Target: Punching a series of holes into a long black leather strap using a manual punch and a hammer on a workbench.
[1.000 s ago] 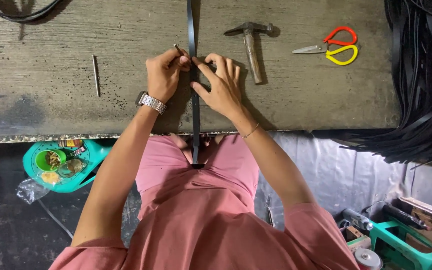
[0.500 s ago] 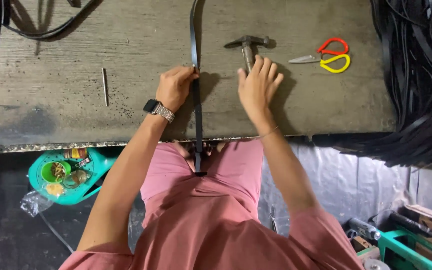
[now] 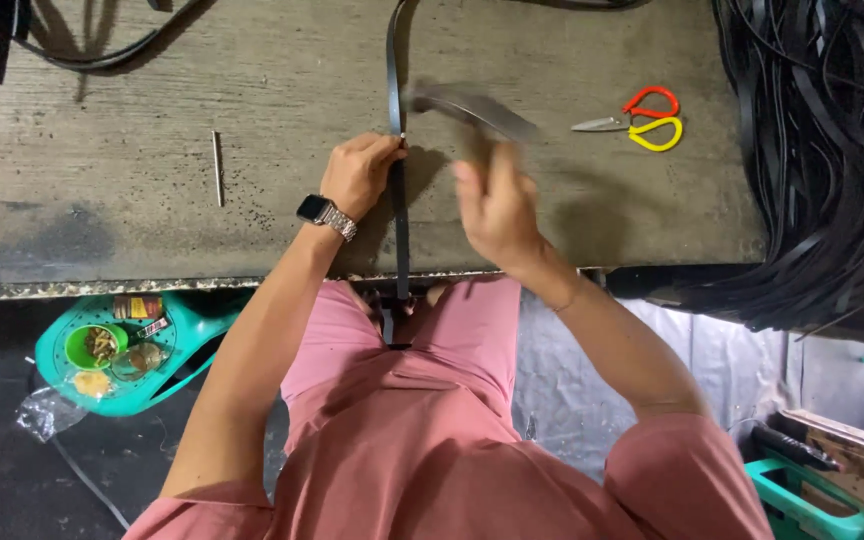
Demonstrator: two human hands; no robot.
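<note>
Left hand point(image 3: 360, 175) pinched a black strap point(image 3: 399, 215) on the worktop point(image 3: 132, 220) while the right hand point(image 3: 497, 205) gripped a blurred hammer point(image 3: 472, 110) above the strap; a stray blow could probably strike the pinching fingers.

Even, fairly bright light over your bench, with motion blur in the middle.
Your right hand point(image 3: 497, 205) and the hammer point(image 3: 472, 110) smear badly; soft shadows fall right of both hands, and the floor stays dim.
</note>
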